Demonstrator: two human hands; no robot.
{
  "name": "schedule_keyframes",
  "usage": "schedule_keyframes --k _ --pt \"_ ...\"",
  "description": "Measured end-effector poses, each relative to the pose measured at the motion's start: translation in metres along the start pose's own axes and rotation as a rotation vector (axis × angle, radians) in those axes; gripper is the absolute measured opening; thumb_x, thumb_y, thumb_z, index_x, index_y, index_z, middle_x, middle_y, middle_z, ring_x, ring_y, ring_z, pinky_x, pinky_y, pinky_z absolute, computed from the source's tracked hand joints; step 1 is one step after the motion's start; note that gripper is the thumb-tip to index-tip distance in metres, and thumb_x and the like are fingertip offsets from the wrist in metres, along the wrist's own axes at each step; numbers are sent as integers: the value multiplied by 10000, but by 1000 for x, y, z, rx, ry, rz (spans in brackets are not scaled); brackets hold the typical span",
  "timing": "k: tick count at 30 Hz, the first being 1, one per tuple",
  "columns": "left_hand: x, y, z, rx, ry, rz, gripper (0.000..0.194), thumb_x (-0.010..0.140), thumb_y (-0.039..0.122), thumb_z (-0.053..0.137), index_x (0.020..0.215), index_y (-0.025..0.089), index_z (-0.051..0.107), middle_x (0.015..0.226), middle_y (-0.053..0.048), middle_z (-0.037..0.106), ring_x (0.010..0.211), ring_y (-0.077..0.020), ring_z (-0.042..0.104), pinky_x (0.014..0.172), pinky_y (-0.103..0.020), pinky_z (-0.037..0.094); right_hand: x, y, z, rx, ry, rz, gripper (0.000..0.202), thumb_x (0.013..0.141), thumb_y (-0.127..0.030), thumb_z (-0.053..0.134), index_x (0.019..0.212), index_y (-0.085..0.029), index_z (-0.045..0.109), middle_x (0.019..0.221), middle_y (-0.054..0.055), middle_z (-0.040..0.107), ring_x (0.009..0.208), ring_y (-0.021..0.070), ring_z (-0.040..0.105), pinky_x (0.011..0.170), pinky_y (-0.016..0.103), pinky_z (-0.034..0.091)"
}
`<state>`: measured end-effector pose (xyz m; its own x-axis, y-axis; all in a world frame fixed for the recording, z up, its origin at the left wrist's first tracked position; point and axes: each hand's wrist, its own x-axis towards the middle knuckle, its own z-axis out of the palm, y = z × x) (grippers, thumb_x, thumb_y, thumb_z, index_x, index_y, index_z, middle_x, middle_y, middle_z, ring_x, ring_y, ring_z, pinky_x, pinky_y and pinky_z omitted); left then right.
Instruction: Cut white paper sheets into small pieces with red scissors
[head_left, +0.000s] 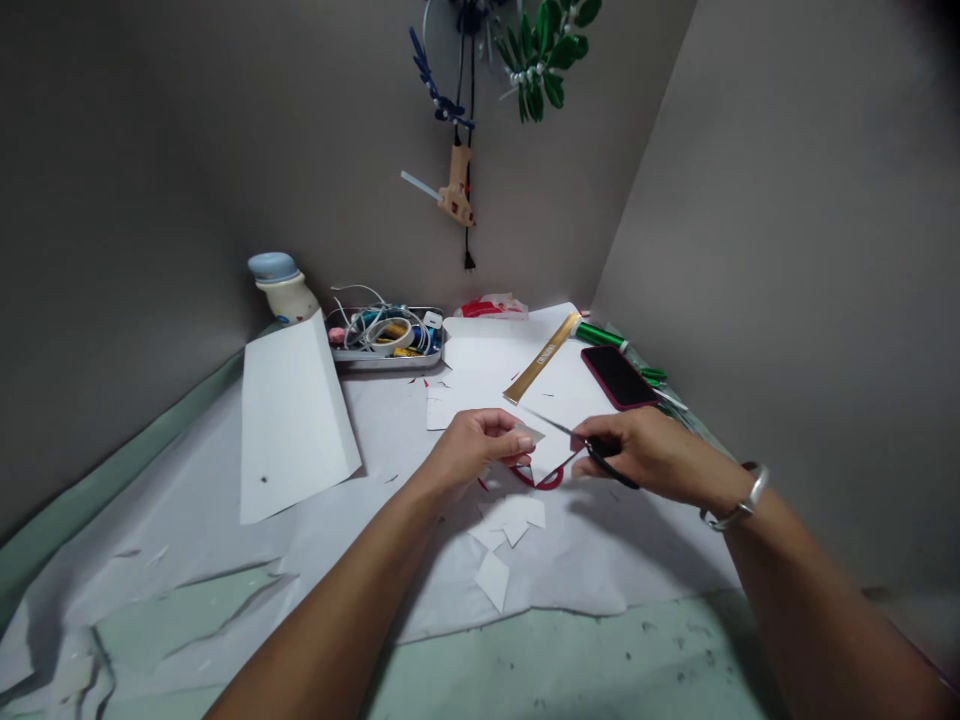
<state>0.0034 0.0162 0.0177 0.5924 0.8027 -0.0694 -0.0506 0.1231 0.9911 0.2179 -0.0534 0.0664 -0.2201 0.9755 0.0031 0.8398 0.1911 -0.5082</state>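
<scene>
The left hand (pixel 480 440) pinches a small paper piece (pixel 531 434) over the table (pixel 585 662); the right hand (pixel 651 452), apart from it, grips scissors (pixel 594 447) close by; a slip could nick the left; a brushing wrist could scatter the cut pieces (pixel 493 580).

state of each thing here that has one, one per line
Left hand: pinching small paper piece
Right hand: gripping scissors
Scissors: blades apart
Phone: screen dark
Jar: lid on
Tray: loaded with odds and ends
Glue gun: hanging, stick inserted
Plug: dangling, unplugged
Paper cover: torn
</scene>
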Motion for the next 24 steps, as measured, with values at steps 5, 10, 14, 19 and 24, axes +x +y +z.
schedule_keyframes --k 5,10,14,19,24 --pt "-1 -1 1 104 -3 15 130 695 267 698 750 154 665 677 -58 678 622 -145 607 627 -277 446 6 -2 9 242 70 4 308 734 -436 644 957 -225 620 675 -24 576 602 130 494 541 234 372" --pt "-1 -6 4 283 25 44 97 693 257 664 721 164 663 641 -36 659 552 -128 558 511 -238 375 13 -14 30 303 158 -49 226 756 -270 586 975 -217 587 716 -28 596 622 116 508 588 226 402" --pt "-2 -4 9 350 13 14 84 681 228 632 704 153 664 634 -32 656 533 -122 542 509 -238 383 18 -12 46 234 205 -53 225 724 -224 574 948 -224 595 702 -34 601 611 115 503 578 221 385" --pt "-2 -2 11 341 16 -30 104 660 206 640 737 141 665 670 -41 669 588 -141 580 542 -245 417 21 -6 52 270 206 -34 220 692 -207 579 910 -224 595 687 -36 587 600 117 482 566 223 375" --pt "-1 -3 11 40 39 -4 249 644 220 723 868 147 640 695 -31 657 635 -146 603 612 -268 449 24 -10 49 589 285 5 200 695 -190 566 893 -199 539 687 -42 536 609 108 467 577 221 383"
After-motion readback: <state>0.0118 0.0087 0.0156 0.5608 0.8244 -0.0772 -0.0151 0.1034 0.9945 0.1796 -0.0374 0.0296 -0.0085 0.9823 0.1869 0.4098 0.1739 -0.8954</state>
